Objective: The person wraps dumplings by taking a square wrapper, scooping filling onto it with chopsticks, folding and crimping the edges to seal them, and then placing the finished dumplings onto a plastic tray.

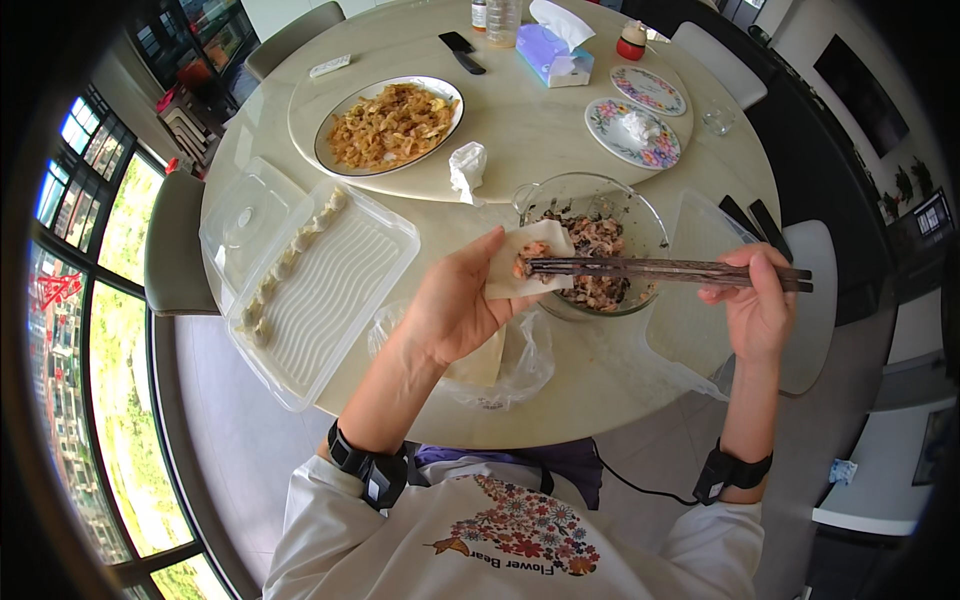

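A square dough wrapper (506,276) lies across the fingers of my left hand (457,304). On it sits a small lump of minced filling (531,255). My right hand (754,296) grips dark wooden chopsticks (660,271), whose tips touch that filling. Behind them stands a glass bowl (651,214) of minced filling (596,232), partly covered by the chopsticks and wrapper. Below my left hand, more wrappers (480,364) lie on a clear plastic bag (529,367). To the left, a ridged plastic tray (337,277) carries a row of wrapped dumplings (289,259) along its left side.
An oval plate of cooked food (394,124), a crumpled tissue (468,171), a cleaver (461,52), a tissue box (551,56) and floral plates (604,142) occupy the raised round turntable (517,150). A clear plastic container (686,322) lies right of the bowl.
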The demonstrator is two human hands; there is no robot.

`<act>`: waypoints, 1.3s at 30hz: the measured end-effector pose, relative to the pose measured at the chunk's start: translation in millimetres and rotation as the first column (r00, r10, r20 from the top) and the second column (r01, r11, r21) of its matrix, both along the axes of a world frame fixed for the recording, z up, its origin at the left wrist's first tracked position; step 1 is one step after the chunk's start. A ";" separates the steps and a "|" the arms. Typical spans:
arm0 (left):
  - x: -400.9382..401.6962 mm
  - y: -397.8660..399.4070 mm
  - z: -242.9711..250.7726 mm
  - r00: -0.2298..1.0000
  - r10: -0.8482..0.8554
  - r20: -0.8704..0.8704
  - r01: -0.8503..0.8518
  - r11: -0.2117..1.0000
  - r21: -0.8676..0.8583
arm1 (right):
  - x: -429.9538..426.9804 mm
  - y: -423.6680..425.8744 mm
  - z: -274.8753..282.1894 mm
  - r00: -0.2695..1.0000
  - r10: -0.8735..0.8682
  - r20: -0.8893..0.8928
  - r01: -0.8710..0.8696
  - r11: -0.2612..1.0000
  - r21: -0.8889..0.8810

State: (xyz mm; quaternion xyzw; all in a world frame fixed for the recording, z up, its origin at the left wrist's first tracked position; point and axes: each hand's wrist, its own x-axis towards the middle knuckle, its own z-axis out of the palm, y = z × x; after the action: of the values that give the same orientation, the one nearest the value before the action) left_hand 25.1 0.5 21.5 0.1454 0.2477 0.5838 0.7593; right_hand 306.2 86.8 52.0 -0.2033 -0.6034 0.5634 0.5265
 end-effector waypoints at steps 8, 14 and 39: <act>-4.4 -1.8 -4.5 0.995 -0.068 0.075 0.069 0.998 -0.010 | 6.5 11.6 -1.7 0.995 0.051 -0.088 -0.055 0.998 -0.039; 1.4 -6.6 6.0 0.985 -0.168 0.037 0.168 0.986 -0.012 | 5.2 19.2 -11.5 0.995 0.094 -0.040 -0.098 0.987 -0.130; 0.5 -14.5 6.1 0.973 -0.226 0.055 0.225 0.974 0.020 | -43.4 -35.8 11.9 0.685 -0.239 0.688 -0.198 0.848 0.491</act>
State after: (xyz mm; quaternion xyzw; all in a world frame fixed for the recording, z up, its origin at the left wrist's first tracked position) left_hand 25.7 -14.1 27.6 0.1612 0.2038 0.4994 0.8265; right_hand 262.7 51.0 63.9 -0.2637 -0.8899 0.2404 0.2841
